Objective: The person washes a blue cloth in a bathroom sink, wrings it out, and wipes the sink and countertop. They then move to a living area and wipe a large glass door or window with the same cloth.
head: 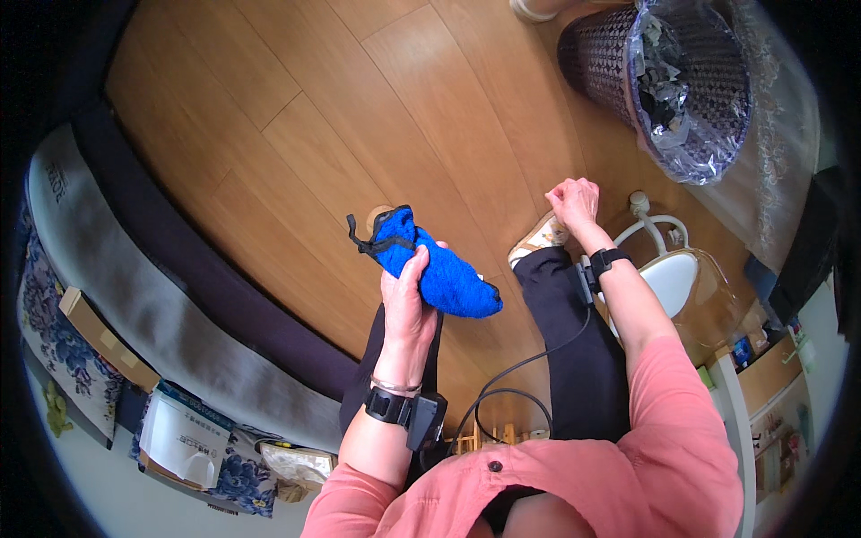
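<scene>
My left hand (pixel 407 296) grips a rolled bundle of bright blue terry cloth (pixel 454 279), held above the floor between my knees. Black edging and a loose black strap show at the bundle's upper left end, and its lower right tip is dark. My thumb lies across the top, while most of the other fingers are hidden beneath the cloth. My right hand (pixel 578 202) is apart from the bundle, above my flowered shoe (pixel 541 239). Its fingertips are drawn together, and no object is visible in them.
A purple woven waste basket (pixel 599 60), lined with clear plastic and holding rubbish, stands at upper right. Beside my right arm is a white-framed clear plastic piece (pixel 713 289). A grey-covered couch (pixel 181 302) curves along the left, with an opened box (pixel 181 437). A black cable (pixel 518 366) hangs near my lap.
</scene>
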`<state>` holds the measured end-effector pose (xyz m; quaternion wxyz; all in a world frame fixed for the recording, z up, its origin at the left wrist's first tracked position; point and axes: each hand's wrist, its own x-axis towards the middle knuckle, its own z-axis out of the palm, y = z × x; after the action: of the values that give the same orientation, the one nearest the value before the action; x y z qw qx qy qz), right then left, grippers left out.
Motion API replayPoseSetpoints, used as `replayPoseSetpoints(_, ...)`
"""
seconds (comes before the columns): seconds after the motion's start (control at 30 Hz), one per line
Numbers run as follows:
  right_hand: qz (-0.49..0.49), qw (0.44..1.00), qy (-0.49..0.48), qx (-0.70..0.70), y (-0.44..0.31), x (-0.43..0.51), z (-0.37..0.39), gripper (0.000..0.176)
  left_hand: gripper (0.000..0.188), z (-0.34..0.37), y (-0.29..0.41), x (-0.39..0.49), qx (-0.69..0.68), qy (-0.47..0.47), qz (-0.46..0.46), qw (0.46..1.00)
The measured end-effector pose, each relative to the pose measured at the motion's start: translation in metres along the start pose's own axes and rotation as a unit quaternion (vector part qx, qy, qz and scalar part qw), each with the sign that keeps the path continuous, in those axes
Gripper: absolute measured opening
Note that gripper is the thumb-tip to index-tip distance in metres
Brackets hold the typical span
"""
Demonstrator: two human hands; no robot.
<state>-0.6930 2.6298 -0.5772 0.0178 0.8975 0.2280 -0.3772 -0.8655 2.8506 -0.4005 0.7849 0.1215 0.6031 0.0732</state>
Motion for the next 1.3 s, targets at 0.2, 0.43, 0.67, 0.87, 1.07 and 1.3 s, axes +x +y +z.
replayPoseSetpoints(0.2, -0.026, 0.996, 0.031, 0.08, -0.002, -0.017, -0.043, 0.019, 0.026, 0.002, -0.003, 0.004, -0.022, -0.003, 0.0, 1.0)
replayPoseSetpoints(0.43, -0.002, 0.946, 0.043, 0.322, -0.022, -0.05, -0.135, 0.012, 0.034, 0.011, -0.008, 0.009, -0.022, -0.01, 0.026, 0.999)
replayPoseSetpoints(0.67, 0.06, 0.884, 0.08, 0.456, -0.022, -0.062, -0.238, 0.01, 0.018, 0.032, -0.002, 0.011, -0.057, -0.027, 0.038, 0.997)
replayPoseSetpoints(0.87, 0.089, 0.862, 0.2, 0.457, 0.009, -0.04, -0.306, 0.019, 0.017, 0.044, 0.006, 0.006, -0.083, -0.043, 0.047, 0.994)
replayPoseSetpoints(1.07, 0.11, 0.895, 0.197, 0.385, 0.052, 0.001, -0.291, 0.027, 0.018, 0.043, 0.003, 0.006, -0.075, -0.04, 0.04, 0.996)
replayPoseSetpoints(1.3, 0.069, 0.939, 0.161, 0.297, 0.043, 0.026, -0.262, 0.036, 0.032, 0.038, 0.0, 0.009, -0.068, -0.045, 0.031, 0.996)
